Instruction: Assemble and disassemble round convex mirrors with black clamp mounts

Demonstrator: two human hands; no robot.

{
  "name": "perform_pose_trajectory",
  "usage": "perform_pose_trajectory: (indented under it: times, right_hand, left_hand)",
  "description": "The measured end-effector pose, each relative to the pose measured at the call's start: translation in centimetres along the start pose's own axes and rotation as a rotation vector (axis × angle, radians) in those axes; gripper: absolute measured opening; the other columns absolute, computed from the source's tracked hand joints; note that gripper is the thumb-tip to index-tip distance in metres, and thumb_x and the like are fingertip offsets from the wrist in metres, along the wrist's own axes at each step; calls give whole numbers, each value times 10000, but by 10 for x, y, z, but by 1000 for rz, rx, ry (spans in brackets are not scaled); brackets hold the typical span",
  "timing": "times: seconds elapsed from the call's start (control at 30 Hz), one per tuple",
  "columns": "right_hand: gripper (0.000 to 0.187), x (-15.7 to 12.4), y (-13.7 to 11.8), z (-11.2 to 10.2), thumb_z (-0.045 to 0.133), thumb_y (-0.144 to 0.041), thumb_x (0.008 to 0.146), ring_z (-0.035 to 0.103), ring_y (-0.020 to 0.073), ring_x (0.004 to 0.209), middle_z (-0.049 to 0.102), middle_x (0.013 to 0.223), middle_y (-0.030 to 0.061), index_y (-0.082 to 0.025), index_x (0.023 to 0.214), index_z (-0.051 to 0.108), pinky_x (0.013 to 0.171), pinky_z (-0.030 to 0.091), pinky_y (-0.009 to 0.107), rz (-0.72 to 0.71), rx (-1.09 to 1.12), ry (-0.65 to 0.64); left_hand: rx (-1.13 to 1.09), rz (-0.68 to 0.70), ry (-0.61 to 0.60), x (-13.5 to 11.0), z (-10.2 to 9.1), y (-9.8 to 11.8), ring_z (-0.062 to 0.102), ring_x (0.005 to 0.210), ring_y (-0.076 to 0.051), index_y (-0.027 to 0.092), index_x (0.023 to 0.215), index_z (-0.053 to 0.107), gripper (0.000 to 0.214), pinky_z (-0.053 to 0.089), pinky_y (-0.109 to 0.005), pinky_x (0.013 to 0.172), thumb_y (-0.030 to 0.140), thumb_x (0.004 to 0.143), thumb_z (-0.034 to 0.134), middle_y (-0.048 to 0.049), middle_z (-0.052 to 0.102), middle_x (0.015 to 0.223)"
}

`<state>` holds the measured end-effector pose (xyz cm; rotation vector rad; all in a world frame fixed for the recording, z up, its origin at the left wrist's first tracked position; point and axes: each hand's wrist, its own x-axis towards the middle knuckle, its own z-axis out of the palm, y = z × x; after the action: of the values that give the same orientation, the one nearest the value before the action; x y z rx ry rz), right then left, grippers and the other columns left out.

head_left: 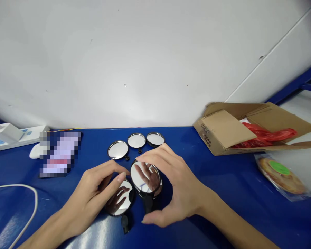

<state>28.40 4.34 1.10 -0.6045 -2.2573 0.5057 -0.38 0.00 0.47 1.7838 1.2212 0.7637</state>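
Two round convex mirrors with black backs stand close together at the middle of the blue table. My right hand (177, 183) spans the nearer-right mirror (145, 176), fingers over its top rim and thumb low by its black stem (148, 204). My left hand (89, 199) grips the other mirror (120, 197) at its rim, with the thumb on its upper edge. A black stem (125, 223) sticks out below that mirror. Three more round mirrors (136, 140) lie face up just beyond my hands, with small black knobs (139, 150) between them.
The blue table (217, 173) meets a white wall at the back. An open cardboard box (251, 129) holding a red plastic bag sits at right, above a wrapped round food item (281, 174). At left are a power strip (15, 138), a white mouse (36, 151), a pixelated patch (59, 154) and a white cable (28, 204).
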Motion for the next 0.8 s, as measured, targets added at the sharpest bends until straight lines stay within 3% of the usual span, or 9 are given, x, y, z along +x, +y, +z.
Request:
perform_pose_trajectory:
  times: [0.13,0.23,0.33,0.43,0.5,0.57,0.67,0.73,0.8]
  right_hand:
    - [948,0,-7,16,885,-737,883,737,307,1233,783,1441,155,-161,1571,579,1086,549,472,-166,-78,46]
    - [873,-3,-13,27,775,-738,987,721,315,1265,744,1561,194,-111,1566,592,1087,559,462,-239,-170,22]
    - [836,-6,-19,32,765,-696,1032,686,326,1345,705,1625,216,-94,1581,577,1128,554,460,-245,-257,30]
    - [844,-7,-23,32,794,-642,1046,644,349,1404,703,1579,243,-97,1629,521,1163,547,501,-140,-341,97]
    - [729,-6,-23,32,786,-543,1072,656,346,1322,736,1454,229,-99,1594,535,1102,572,512,-54,-367,157]
    - [499,-5,-21,31,764,-421,1090,659,321,1151,760,1275,185,-110,1453,620,982,592,492,10,-382,206]
    - [191,-5,-17,30,736,-328,1114,596,287,984,726,1066,126,-148,1177,732,853,561,449,59,-408,189]
    - [173,-5,-15,29,721,-311,1136,566,275,951,700,1010,111,-149,1095,767,833,542,437,60,-422,157]
    - [190,-5,-14,29,707,-301,1155,554,267,941,693,1000,109,-135,1105,785,832,534,431,40,-442,142]
  left_hand:
    - [-263,-105,-19,-9,1,-7,787,1043,-294,294,1329,860,387,625,-328,881,592,1149,689,-38,847,1047]
    - [-401,-129,24,-11,5,-10,796,1017,-289,289,1347,892,390,650,-338,905,550,1063,837,-55,887,1139]
    - [-540,-176,-49,-6,7,-7,772,854,-230,259,1252,914,308,631,-280,770,456,1016,921,-35,867,962]
    - [-630,-241,60,2,3,-6,709,667,-159,221,1124,891,280,563,-211,603,453,983,960,-25,825,849]
    - [-615,-272,152,5,-1,-7,572,482,-88,211,1066,856,318,437,-163,452,496,974,964,6,766,735]
    - [-592,-269,187,7,-2,-9,425,345,-45,215,1015,818,352,342,-143,371,538,979,953,60,666,568]
    - [-629,-255,118,7,-1,-8,601,344,-139,227,976,764,351,562,-225,460,549,1040,888,64,629,434]
    - [-634,-244,68,6,1,-6,770,479,-220,224,997,757,337,661,-291,555,535,1063,866,-10,775,544]
    - [-608,-242,60,5,1,-4,831,570,-232,213,1038,771,329,680,-285,587,525,1061,874,-72,882,718]
